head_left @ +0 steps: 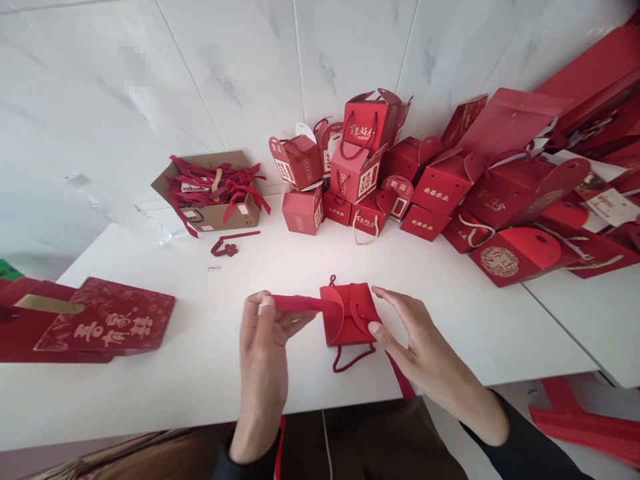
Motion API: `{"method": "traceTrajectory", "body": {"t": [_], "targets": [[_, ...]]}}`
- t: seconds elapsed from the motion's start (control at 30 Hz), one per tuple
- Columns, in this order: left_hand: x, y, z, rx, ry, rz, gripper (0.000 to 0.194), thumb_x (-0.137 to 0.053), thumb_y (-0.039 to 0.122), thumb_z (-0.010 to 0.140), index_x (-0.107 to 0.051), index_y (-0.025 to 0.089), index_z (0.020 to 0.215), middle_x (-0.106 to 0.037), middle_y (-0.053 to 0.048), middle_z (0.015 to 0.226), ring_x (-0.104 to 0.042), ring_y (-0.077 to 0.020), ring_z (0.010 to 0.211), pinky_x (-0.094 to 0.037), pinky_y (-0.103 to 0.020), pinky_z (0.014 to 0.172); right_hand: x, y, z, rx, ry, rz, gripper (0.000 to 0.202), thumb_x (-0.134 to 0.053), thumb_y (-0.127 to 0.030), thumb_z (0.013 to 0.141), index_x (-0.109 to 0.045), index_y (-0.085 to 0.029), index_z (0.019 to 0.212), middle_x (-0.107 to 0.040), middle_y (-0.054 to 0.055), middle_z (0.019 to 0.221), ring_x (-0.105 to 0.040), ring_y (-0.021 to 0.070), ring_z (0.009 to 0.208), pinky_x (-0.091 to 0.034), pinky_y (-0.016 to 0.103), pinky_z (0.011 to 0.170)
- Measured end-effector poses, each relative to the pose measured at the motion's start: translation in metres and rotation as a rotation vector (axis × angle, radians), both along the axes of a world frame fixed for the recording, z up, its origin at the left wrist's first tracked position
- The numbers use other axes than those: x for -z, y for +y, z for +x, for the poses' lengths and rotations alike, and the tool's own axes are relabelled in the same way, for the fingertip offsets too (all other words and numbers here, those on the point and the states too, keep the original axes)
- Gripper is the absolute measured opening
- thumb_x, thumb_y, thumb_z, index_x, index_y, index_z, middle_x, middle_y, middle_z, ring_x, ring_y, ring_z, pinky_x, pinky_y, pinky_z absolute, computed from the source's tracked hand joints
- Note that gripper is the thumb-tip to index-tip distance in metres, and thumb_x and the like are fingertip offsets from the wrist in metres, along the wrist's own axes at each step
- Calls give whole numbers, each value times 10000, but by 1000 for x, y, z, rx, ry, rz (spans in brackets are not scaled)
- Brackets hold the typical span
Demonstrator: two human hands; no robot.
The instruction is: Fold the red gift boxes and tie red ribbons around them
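Observation:
A small red gift box (pixel 350 332) lies on the white table in front of me, its rounded flaps folded over the top. A dark red cord handle (pixel 345 367) loops out on its near side. My left hand (pixel 264 353), left of the box, pinches a red ribbon (pixel 299 303) pulled straight out from the flaps. Beyond the box's right side, another length of ribbon (pixel 400 377) hangs over the table edge. My right hand (pixel 413 333) is spread around the right side, its thumb at the flap and forefinger near the far corner.
A cardboard carton (pixel 245 217) of red ribbons stands at the back left, with a dark red flower-ended cord (pixel 230 249) before it. Several red gift boxes (pixel 367 127) are stacked along the wall to the right. A larger red patterned box (pixel 113 320) lies at left.

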State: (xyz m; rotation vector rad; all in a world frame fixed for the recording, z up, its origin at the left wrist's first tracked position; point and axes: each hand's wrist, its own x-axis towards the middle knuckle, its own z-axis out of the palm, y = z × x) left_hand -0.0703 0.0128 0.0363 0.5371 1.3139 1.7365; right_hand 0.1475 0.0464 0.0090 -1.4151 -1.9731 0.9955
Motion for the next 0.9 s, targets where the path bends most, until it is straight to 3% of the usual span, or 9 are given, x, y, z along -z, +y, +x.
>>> {"method": "traceTrajectory", "body": {"t": [0.13, 0.23, 0.3, 0.4, 0.5, 0.6, 0.73, 0.8, 0.9], "targets": [[5, 5, -31, -264, -35, -33, 172, -632, 346, 866, -528, 220, 816, -703, 13, 795, -727, -196, 844, -607, -448, 879, -2, -1, 7, -1, -15, -160, 501, -469, -620, 1011, -513, -324, 1412, -600, 72, 1383, -599, 297, 1229, -582, 432, 854], [22, 0, -44, -305, 126, -207, 133, -588, 357, 894, -543, 231, 902, -714, -23, 941, -706, -204, 947, -588, -385, 828, -6, 2, 14, -30, 3, -178, 427, -472, -607, 1015, -600, -313, 1298, -659, 59, 1230, -635, 272, 1141, -566, 384, 802], [34, -11, -41, -302, 222, -302, 170, -642, 382, 880, -575, 231, 923, -699, -25, 965, -680, -189, 882, -540, -300, 696, -7, 4, 19, -33, -1, -131, 387, -469, -581, 1024, -624, -304, 1245, -657, 62, 1166, -630, 260, 1109, -547, 364, 776], [45, -35, -20, -13, 355, -469, 433, -545, 571, 929, -600, 204, 705, -620, -17, 679, -536, -158, 590, -386, -283, 538, -8, 7, 24, -33, -45, -109, 365, -470, -542, 1032, -612, -293, 1258, -651, 54, 1038, -636, 236, 963, -517, 344, 722], [47, -47, 7, 308, 428, -567, 663, -358, 741, 933, -657, 207, 680, -650, -64, 666, -533, -198, 601, -407, -329, 591, -9, 6, 26, -89, -65, -204, 340, -453, -496, 1046, -610, -287, 1262, -609, -8, 785, -576, 186, 677, -464, 316, 625], [45, -39, 27, 236, 402, -521, 590, -444, 760, 899, -737, 252, 959, -733, -101, 1074, -648, -278, 958, -489, -373, 794, -8, 4, 23, -98, -50, -236, 325, -417, -486, 1055, -651, -261, 1078, -536, -36, 641, -502, 165, 558, -408, 296, 549], [40, -22, 37, 107, 357, -335, 393, -576, 628, 914, -722, 314, 1100, -649, -69, 1355, -509, -295, 1335, -463, -378, 982, -8, 1, 19, 18, 1, -160, 324, -428, -525, 1049, -604, -258, 996, -634, -11, 705, -593, 174, 593, -446, 286, 547], [34, -17, 37, 83, 405, -232, 316, -620, 572, 909, -733, 285, 979, -695, -68, 1215, -558, -280, 1237, -470, -355, 939, -8, 1, 17, 83, 50, -89, 302, -458, -538, 1038, -584, -264, 1013, -690, 13, 810, -678, 197, 721, -486, 281, 587], [22, -12, 39, 26, 455, -148, 306, -635, 513, 918, -669, 239, 785, -669, -26, 883, -600, -201, 896, -470, -300, 781, -9, 4, 15, 159, 162, -53, 296, -534, -563, 1000, -572, -271, 1023, -720, 49, 1016, -715, 236, 972, -534, 277, 656]]}}
